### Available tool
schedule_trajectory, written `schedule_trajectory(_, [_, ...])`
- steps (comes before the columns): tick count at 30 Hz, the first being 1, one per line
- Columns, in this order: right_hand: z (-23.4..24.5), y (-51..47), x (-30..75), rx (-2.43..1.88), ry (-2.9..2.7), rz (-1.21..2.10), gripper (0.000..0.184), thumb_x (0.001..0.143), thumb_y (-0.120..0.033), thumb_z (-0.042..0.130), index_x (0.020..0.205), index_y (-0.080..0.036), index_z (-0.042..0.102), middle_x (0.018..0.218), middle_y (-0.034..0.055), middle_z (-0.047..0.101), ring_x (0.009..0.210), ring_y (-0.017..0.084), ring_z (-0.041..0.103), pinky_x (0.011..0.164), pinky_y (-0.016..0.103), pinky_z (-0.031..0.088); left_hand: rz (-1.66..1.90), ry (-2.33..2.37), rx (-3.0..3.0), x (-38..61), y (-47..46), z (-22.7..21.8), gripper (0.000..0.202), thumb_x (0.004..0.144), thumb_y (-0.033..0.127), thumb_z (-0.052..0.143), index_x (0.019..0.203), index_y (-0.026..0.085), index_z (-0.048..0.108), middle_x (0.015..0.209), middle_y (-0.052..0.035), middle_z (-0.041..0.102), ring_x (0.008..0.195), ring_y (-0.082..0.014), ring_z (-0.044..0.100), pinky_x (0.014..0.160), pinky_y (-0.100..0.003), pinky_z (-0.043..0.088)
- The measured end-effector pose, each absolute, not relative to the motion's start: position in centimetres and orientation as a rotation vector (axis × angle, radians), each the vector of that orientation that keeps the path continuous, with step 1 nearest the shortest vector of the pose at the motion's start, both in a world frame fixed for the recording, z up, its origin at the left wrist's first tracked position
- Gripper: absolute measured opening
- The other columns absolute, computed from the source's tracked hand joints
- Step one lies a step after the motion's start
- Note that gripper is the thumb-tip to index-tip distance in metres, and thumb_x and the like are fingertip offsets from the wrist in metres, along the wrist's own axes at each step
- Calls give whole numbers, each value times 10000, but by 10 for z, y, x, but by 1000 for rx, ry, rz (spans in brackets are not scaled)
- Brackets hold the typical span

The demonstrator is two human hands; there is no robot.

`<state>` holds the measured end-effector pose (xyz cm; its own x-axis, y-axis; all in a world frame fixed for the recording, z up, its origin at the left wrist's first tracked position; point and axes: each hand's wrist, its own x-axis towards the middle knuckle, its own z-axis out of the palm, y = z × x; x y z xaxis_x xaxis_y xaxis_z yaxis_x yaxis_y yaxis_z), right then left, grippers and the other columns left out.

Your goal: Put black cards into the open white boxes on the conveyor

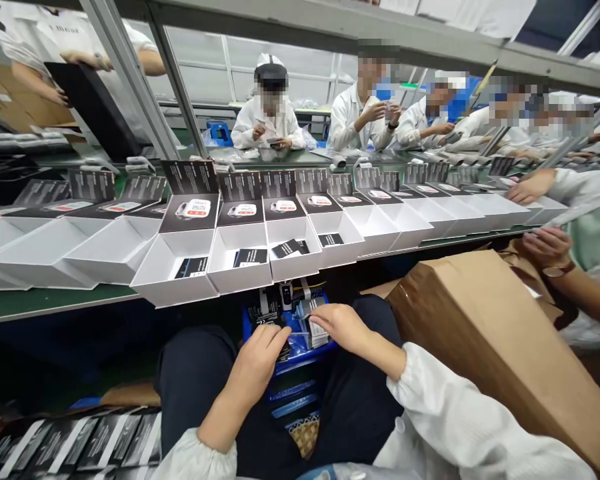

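Both my hands are low over a blue crate (291,360) between my knees. My left hand (261,352) is closed, fingers pinched beside a pile of black printed cards (269,317); what it grips is too small to make out. A thin pale edge runs from its fingertips toward the other pile. My right hand (344,325) is closed with thumb and fingers at the top of a stack of leaflets (316,339), pinching a leaflet there. A small black-and-white device (286,295) lies behind the piles.
Open white boxes (177,283) with black lids line the bench; several hold black cards (250,257). A brown carton (480,333) stands at my right, banded black packs (65,443) at lower left. A co-worker's hand (533,185) touches boxes at right; others sit opposite.
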<state>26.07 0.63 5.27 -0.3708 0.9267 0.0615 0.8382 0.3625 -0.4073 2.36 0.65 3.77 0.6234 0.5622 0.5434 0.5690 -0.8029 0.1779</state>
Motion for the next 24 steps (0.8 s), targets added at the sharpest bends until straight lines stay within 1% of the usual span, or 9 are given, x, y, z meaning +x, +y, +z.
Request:
schedule_trajectory(3, [90,-16,256,-1328,-2187,344,265,1051,-275,390,1146,-204,627,1003,39,715,896,167,675,777,265,517,-1247,-798,-2778,61,16,71,393,935,58,422,1289,203,512,1010,-82,660,919,-184,632,801,-317,571])
schedule_trajectory(6, [126,-18,268,-1139,-2140,-13,291,1030,-188,359,1205,-184,592,1072,74,705,955,186,664,845,314,528,-1500,-762,-2628,86,20,106,428,929,87,504,1332,224,456,1082,-84,639,1002,-182,635,877,-330,571])
schedule_trajectory(10, [158,29,339,-1122,-1860,-553,305,1007,-164,386,1191,-221,623,1072,103,703,1041,227,634,945,404,461,-1315,-920,-2412,50,33,133,563,890,186,631,1391,257,386,1339,-131,535,1337,-285,466,1082,-491,458])
schedule_trajectory(12, [154,65,384,-1209,-1829,-609,301,1026,-314,410,1154,-209,663,1087,153,703,1046,269,633,917,454,436,-1048,-1090,-2309,-3,48,137,675,841,287,709,1418,246,361,1442,-170,453,1434,-367,318,1119,-583,373])
schedule_trajectory(13, [147,83,404,-1254,-1927,-528,386,1033,-429,379,1134,-212,681,1068,171,708,1005,284,649,853,466,437,-912,-1204,-2243,-34,57,138,756,802,336,751,1433,226,347,1482,-198,405,1450,-408,265,1120,-616,341])
schedule_trajectory(16, [113,118,445,-1214,-2243,-357,550,965,-683,342,1163,-310,695,1055,179,718,948,313,678,773,507,380,-533,-1520,-2104,-120,84,145,958,687,433,837,1455,163,331,1517,-259,344,1438,-481,234,1107,-655,291])
schedule_trajectory(18, [92,124,456,-1149,-2303,-368,593,916,-723,425,1336,-338,590,1082,195,707,957,312,681,800,518,372,-351,-1619,-2156,-154,103,151,989,664,465,846,1453,153,338,1443,-241,460,1366,-448,382,1092,-606,325])
schedule_trajectory(21, [77,121,453,-1133,-2319,-385,749,848,-740,534,1453,-302,468,900,181,717,748,261,688,706,449,428,-259,-1677,-2231,-164,124,155,916,724,463,805,1454,167,337,1234,-163,634,1090,-323,606,974,-445,443])
schedule_trajectory(24, [76,119,436,-1201,-2212,-405,713,809,-793,510,1356,-340,572,777,147,695,634,229,667,606,390,454,-275,-1701,-2172,-152,130,152,754,808,445,735,1422,176,390,1038,-110,681,927,-272,630,848,-374,461])
